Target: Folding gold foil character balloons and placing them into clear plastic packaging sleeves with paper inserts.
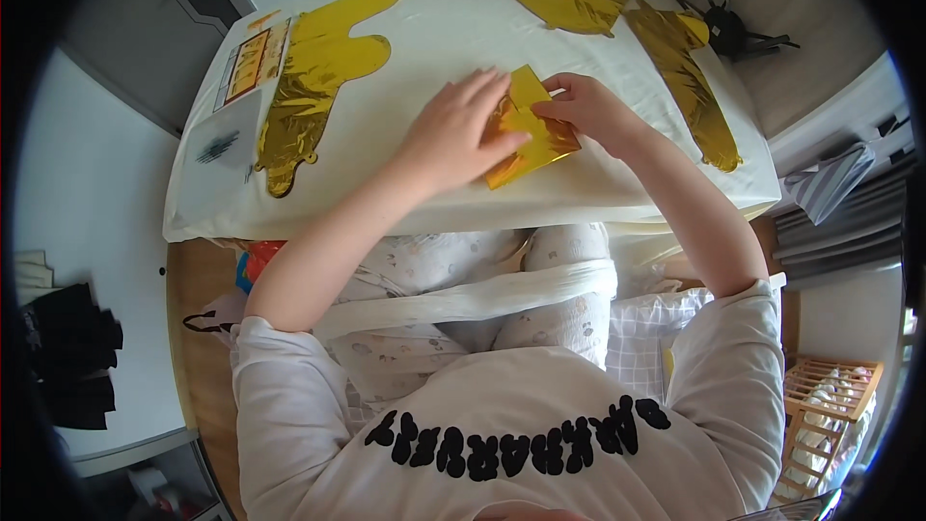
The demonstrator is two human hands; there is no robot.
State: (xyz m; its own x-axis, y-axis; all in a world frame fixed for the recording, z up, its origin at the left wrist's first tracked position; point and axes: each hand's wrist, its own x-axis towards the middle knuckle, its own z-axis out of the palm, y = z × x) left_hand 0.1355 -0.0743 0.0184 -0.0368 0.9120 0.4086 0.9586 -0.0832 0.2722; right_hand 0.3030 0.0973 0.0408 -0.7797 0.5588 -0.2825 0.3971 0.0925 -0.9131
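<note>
A folded piece of shiny gold foil [529, 156], roughly rectangular, lies tilted on the white-covered table in front of me. My left hand [449, 130] rests over its left side, fingers stretched out and thumb spread across the foil. At the foil's right edge, my right hand [590, 114] has its thumb and fingers bent together on the upper right part. Unfolded flat gold foil balloons lie around it: one with rounded lobes [323, 58] to the left, another [564, 2] at the far edge, and a third [687, 82] to the right.
A clear plastic packet [220, 145] with an orange printed card [251, 68] lies at the table's left. A black router with antennas [728, 31] stands past the far right corner. The tablecloth's front edge [463, 222] hangs above my lap. A wooden rack [830, 391] is at lower right.
</note>
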